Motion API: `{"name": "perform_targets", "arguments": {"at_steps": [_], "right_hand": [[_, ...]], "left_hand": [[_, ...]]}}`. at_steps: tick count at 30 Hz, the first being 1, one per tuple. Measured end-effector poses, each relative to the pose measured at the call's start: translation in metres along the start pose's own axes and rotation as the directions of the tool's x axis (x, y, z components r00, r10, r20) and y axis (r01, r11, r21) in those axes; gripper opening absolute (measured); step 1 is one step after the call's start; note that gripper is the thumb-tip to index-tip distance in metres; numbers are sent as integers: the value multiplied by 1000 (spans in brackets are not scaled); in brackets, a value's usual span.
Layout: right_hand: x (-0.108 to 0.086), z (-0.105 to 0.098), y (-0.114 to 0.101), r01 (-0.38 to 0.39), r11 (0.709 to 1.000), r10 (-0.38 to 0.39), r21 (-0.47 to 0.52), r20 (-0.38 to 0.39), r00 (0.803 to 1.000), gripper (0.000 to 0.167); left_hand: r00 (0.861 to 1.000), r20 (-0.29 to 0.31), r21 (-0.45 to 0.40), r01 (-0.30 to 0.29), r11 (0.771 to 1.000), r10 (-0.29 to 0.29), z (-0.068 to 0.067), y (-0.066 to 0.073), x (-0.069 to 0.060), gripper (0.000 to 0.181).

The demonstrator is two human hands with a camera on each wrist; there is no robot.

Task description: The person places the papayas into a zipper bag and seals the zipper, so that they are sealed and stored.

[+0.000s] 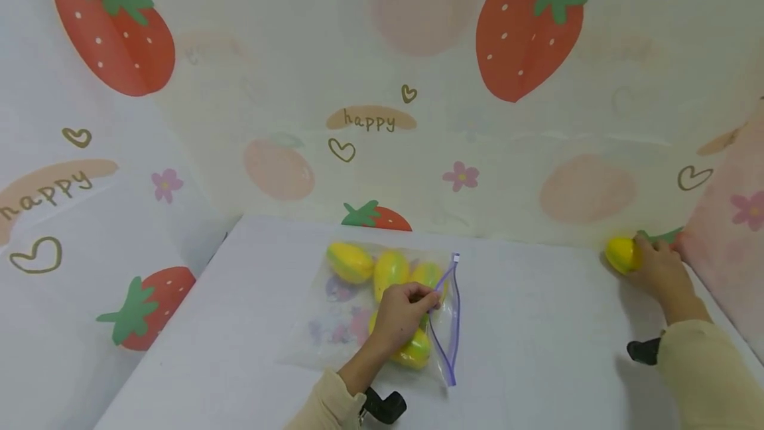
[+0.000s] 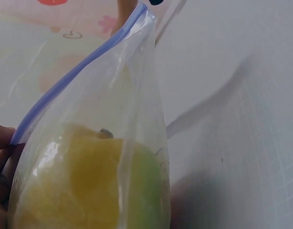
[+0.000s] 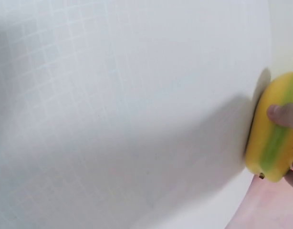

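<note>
A clear zip bag (image 1: 304,344) with a purple zip strip (image 1: 457,310) lies on the white table, its mouth facing right. Several yellow-and-green papayas (image 1: 349,263) are inside it. My left hand (image 1: 398,317) pinches the upper side of the bag's mouth between thumb and fingers, lifting it a little. In the left wrist view, the raised bag (image 2: 141,95) has one papaya (image 2: 99,181) showing through. Far to the right, my right hand (image 1: 659,269) grips another papaya (image 3: 273,138) by the back wall; thumb and fingers lie on either side of it.
A pale printed sheet (image 1: 513,151) with strawberries and hearts rises behind the white table (image 1: 537,350). A pink panel (image 1: 728,264) borders the right side, close to my right hand. A black wrist mount (image 1: 384,407) sits below my left hand.
</note>
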State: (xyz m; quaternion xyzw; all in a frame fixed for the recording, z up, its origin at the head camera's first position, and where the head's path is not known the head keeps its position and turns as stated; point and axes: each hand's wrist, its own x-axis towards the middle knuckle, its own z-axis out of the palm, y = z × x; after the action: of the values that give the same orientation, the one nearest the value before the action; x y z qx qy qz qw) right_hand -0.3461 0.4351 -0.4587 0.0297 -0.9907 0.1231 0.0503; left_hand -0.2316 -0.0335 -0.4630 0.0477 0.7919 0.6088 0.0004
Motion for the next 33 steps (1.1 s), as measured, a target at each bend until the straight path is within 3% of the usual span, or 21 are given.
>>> {"name": "perform_targets", "arguments": {"at_steps": [5, 14, 22, 33], "right_hand": [[-11, 0, 5, -19, 1000, 19, -14, -16, 1000, 85], [-30, -17, 8, 5, 998, -5, 66, 3, 1000, 73], [-41, -14, -4, 75, 989, -63, 124, -96, 993, 73], [-58, -13, -26, 32, 976, -26, 217, -31, 999, 79]], "left_hand": [[1000, 17, -16, 15, 1000, -15, 2, 0, -2, 21], [1000, 6, -22, 24, 999, -24, 3, -2, -4, 23], [1000, -5, 0, -1, 1000, 1, 0, 1, -1, 21], [1000, -4, 2, 14, 1000, -14, 0, 1, 2, 20]]}}
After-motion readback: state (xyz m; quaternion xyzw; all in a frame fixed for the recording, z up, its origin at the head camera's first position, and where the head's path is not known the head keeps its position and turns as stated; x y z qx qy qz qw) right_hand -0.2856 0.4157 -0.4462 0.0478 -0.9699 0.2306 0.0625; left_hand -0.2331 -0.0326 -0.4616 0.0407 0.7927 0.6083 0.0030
